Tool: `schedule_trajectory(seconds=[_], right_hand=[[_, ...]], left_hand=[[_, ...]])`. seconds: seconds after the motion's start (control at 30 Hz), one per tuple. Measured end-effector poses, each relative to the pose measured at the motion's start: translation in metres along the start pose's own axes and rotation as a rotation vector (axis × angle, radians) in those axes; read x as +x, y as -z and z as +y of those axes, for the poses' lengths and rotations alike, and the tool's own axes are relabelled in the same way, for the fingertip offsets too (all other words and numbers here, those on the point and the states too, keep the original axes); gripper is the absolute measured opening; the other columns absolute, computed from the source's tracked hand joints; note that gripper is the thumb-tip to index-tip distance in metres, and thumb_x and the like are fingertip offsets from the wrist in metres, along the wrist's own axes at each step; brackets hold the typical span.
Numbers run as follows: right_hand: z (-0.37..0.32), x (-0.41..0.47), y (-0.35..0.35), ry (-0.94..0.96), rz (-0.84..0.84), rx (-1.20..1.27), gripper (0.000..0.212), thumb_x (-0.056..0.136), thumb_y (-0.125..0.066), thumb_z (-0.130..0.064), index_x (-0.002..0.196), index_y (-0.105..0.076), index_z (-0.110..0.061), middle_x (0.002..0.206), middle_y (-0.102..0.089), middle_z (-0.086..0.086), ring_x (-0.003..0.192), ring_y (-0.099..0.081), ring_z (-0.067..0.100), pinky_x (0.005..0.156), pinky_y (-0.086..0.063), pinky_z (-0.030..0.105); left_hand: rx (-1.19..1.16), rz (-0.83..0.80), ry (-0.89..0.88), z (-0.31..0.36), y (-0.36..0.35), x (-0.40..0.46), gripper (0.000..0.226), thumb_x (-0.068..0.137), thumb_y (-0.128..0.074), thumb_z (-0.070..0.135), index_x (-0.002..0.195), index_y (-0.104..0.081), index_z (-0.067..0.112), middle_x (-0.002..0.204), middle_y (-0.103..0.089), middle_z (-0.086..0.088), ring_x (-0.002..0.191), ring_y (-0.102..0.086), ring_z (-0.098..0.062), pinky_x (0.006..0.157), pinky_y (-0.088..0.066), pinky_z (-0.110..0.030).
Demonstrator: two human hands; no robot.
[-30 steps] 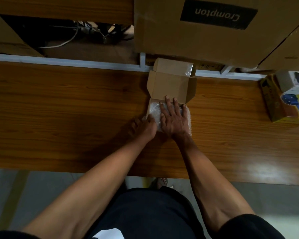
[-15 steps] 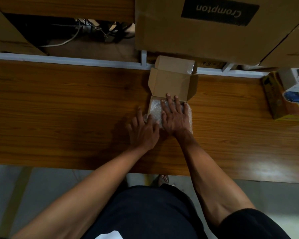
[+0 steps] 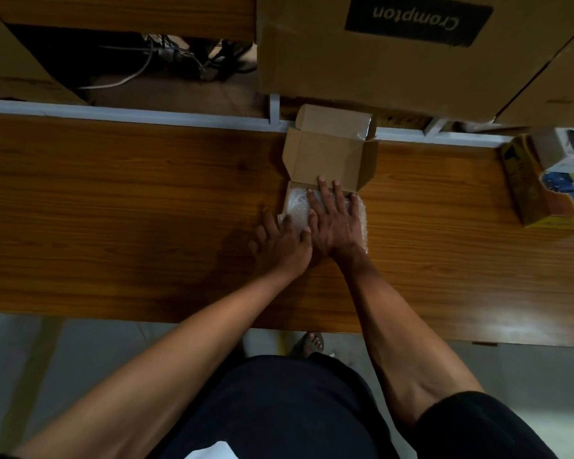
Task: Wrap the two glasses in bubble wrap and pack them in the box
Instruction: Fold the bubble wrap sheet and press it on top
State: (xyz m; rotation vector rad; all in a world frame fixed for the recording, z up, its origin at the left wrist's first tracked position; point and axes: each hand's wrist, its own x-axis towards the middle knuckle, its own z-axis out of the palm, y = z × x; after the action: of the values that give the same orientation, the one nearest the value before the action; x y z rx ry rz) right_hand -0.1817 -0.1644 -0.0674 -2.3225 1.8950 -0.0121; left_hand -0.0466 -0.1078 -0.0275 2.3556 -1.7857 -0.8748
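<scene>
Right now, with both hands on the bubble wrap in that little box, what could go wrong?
The bubble wrap bundle bulges past the small cardboard box's near edge, so the open lid may not shut flat. The right hand presses flat on it; hard pressure could stress the glasses inside. The left hand sits at the left edge, where the wrap might spring out.

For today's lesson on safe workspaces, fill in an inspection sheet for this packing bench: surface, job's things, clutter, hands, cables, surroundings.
Surface: wooden table, glossy, white rail along the far edge.
Job's things: small cardboard box, lid open; bubble wrap bundle inside it; glasses not visible.
Clutter: coloured cartons at the right end.
Hands: right hand flat on the bundle; left hand at the box's left side, fingers straight.
Cables: tangled cables behind the table.
Surroundings: big carton marked Crompton; grey floor.
</scene>
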Motion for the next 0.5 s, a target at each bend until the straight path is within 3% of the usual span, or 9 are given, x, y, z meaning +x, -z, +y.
schedule_trajectory(seconds=[0.1,0.2,0.5], right_hand=[[-0.001,0.0,-0.001,-0.012,0.003,0.013,0.064,0.106,-0.01,-0.048,0.167,-0.02,-0.029,0.176,0.006,-0.004,0.162,0.01,0.023,0.127,-0.004,0.06],[0.0,0.001,0.0,-0.011,0.001,0.006,0.064,0.107,-0.01,-0.047,0.167,-0.018,-0.029,0.176,0.008,-0.004,0.162,0.01,0.024,0.127,-0.004,0.06],[-0.001,0.0,0.0,-0.006,0.013,0.006,0.063,0.107,-0.011,-0.047,0.167,-0.02,-0.028,0.176,0.004,-0.002,0.162,0.006,0.026,0.127,-0.006,0.061]], left_hand=[[0.117,0.146,-0.14,-0.02,-0.009,-0.012,0.067,0.102,-0.035,0.062,0.161,-0.024,0.032,0.173,-0.003,-0.007,0.147,-0.02,-0.038,0.113,-0.024,-0.059],[0.132,0.131,-0.113,-0.032,-0.014,-0.013,0.076,0.103,-0.033,0.064,0.165,-0.015,0.026,0.174,0.0,-0.003,0.148,-0.019,-0.039,0.114,-0.025,-0.06],[0.305,0.221,-0.244,-0.051,-0.012,-0.014,0.074,0.104,-0.024,0.065,0.165,-0.018,0.023,0.175,0.003,-0.005,0.148,-0.024,-0.038,0.111,-0.031,-0.06]])
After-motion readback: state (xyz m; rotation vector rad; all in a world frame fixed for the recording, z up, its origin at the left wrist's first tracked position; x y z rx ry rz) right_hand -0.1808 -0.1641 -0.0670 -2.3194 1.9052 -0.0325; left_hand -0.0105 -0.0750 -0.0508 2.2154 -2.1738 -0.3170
